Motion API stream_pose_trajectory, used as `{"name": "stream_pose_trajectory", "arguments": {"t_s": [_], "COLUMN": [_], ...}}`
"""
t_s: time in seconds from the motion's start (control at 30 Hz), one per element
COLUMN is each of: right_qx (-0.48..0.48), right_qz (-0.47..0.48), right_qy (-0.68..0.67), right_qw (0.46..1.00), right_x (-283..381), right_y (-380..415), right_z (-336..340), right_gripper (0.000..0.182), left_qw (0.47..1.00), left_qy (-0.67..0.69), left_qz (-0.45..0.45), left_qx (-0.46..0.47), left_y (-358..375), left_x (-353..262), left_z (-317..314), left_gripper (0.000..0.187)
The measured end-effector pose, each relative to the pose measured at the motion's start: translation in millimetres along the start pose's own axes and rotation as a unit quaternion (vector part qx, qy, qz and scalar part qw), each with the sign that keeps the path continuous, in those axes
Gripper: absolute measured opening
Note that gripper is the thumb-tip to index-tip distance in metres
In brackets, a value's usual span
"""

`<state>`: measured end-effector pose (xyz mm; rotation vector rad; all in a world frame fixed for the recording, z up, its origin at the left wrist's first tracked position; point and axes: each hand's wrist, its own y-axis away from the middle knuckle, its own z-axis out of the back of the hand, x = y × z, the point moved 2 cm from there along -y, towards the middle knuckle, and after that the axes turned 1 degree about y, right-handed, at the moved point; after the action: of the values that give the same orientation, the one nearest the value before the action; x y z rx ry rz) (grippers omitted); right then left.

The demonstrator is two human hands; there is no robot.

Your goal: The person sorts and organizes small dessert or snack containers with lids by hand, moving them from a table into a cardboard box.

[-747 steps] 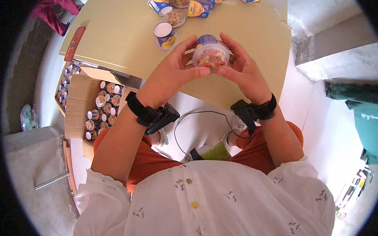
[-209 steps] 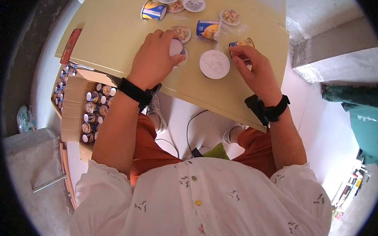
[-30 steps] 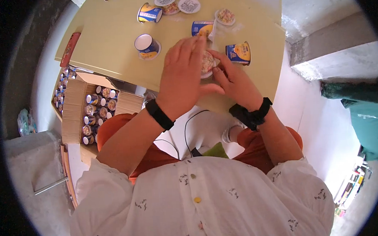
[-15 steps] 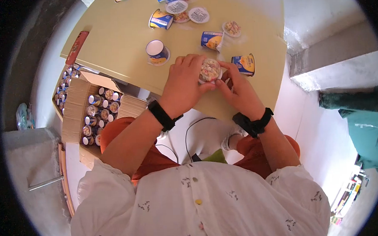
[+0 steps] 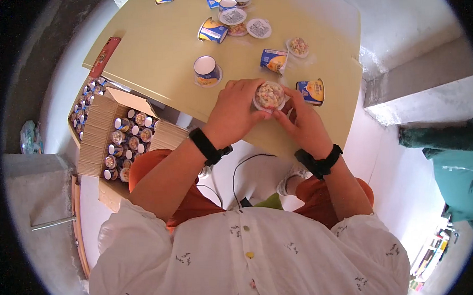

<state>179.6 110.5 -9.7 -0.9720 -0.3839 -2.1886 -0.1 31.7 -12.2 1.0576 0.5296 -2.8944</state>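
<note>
Between both hands, over the near edge of the table, is a small clear tub (image 5: 269, 96) filled with mixed pale and pinkish bits that look like cereal. My left hand (image 5: 236, 106) wraps its left side, with the thumb at the lower rim. The fingers of my right hand (image 5: 300, 117) close on its right side. Just beyond my right hand a blue and yellow paper cup (image 5: 311, 92) lies on its side. Another blue cup (image 5: 206, 69) with a white inside stands on a clear lid, up and left of my left hand.
On the yellowish table (image 5: 159, 61) lie another tipped cup (image 5: 274, 60), a filled clear tub (image 5: 298, 47), and several cups and printed white lids (image 5: 259, 28) farther back. A long red box (image 5: 105, 57) rests at the left edge. Below it stands an open carton (image 5: 93, 138) packed with cups.
The tub now faces up toward me more fully, with its round rim showing. Both hands stay on it. The whole view has shifted slightly, so the tabletop things appear farther right and lower.
</note>
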Motion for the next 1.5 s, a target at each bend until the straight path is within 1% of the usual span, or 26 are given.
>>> {"name": "stream_pose_trajectory", "arguments": {"t_s": [0.07,0.13,0.2,0.3,0.6,0.67,0.7,0.73,0.77,0.8,0.83,0.87,0.9,0.97,1.0,1.03,1.07,1.1,1.13,1.2,1.27,1.3,1.33,1.37,1.43,1.5], "right_qx": [0.006,-0.004,-0.013,0.01,0.018,-0.018,-0.017,-0.019,-0.021,-0.021,0.005,0.03,0.029,0.007,0.007,-0.023,-0.051,-0.052,-0.052,-0.054,-0.025,-0.025,-0.015,-0.004,0.006,0.014], "right_qz": [0.006,0.017,0.028,0.056,0.006,0.078,0.077,0.102,0.127,0.125,0.055,-0.016,-0.016,-0.023,-0.023,0.01,0.042,0.041,0.047,0.052,0.028,0.027,0.028,0.029,0.018,0.008], "right_qy": [-0.025,-0.044,-0.063,-0.053,-0.051,-0.096,-0.096,-0.108,-0.12,-0.12,-0.177,-0.233,-0.233,-0.341,-0.341,-0.351,-0.36,-0.361,-0.381,-0.401,-0.381,-0.381,-0.389,-0.397,-0.394,-0.39], "right_qw": [1.0,0.999,0.998,0.997,0.999,0.992,0.992,0.989,0.984,0.985,0.983,0.972,0.972,0.94,0.94,0.936,0.931,0.93,0.922,0.913,0.924,0.924,0.921,0.917,0.919,0.92], "right_x": [0,0,-4,-9,-7,-16,-19,-20,-21,-16,-9,-6,-8,-14,-11,-7,-3,1,4,7,5,5,6,6,7,3], "right_y": [0,1,0,-3,-3,-6,-9,-11,-10,-8,-7,-6,-6,-9,-9,-10,-9,-10,-9,-8,-6,-6,-6,-7,-6,-6], "right_z": [3,3,0,-6,-9,-14,-15,-15,-15,-13,-11,-10,-13,-18,-18,-15,-12,-9,-6,0,4,5,5,6,12,15], "right_gripper": [0.057,0.059,0.061,0.064,0.059,0.056,0.056,0.055,0.054,0.054,0.053,0.052,0.052,0.052,0.052,0.052,0.053,0.053,0.057,0.061,0.072,0.072,0.077,0.082,0.086,0.089], "left_qw": [1.0,0.997,0.997,0.997,0.997,0.996,0.984,0.964,0.964,0.959,0.952,0.952,0.96,0.968,0.945,0.911,0.91,0.874,0.832,0.835,0.839,0.835,0.83,0.83,0.839,0.837], "left_qy": [0.001,0.053,0.061,0.056,0.058,0.072,0.145,0.218,0.219,0.226,0.231,0.231,0.209,0.186,0.289,0.389,0.389,0.461,0.531,0.525,0.52,0.524,0.528,0.528,0.508,0.512], "left_qz": [-0.016,0.036,0.044,0.044,0.044,0.051,0.101,0.15,0.152,0.159,0.164,0.164,0.151,0.136,0.132,0.128,0.129,0.134,0.139,0.146,0.153,0.158,0.163,0.164,0.158,0.152], "left_qx": [-0.012,-0.042,-0.032,-0.019,0.018,0.023,0.018,0.014,0.016,0.068,0.119,0.119,0.107,0.095,0.076,0.057,0.058,0.072,0.087,0.069,0.05,0.06,0.071,0.072,0.112,0.12], "left_y": [3,4,4,2,-3,-1,0,3,3,-1,-3,-4,-5,-7,-7,-7,-8,-11,-12,-11,-11,-11,-12,-12,-13,-13], "left_x": [-1,-4,-4,-4,5,8,9,10,12,10,9,10,10,9,6,4,4,-2,-6,-9,-9,-7,-7,-7,-10,-10], "left_z": [-2,2,3,4,7,3,-1,-3,-3,2,5,4,2,-2,-4,-4,-3,2,5,7,6,4,3,3,5,4], "left_gripper": [0.062,0.063,0.063,0.062,0.061,0.061,0.061,0.06,0.06,0.062,0.065,0.065,0.066,0.067,0.07,0.073,0.073,0.074,0.076,0.078,0.079,0.083,0.086,0.086,0.091,0.09]}}
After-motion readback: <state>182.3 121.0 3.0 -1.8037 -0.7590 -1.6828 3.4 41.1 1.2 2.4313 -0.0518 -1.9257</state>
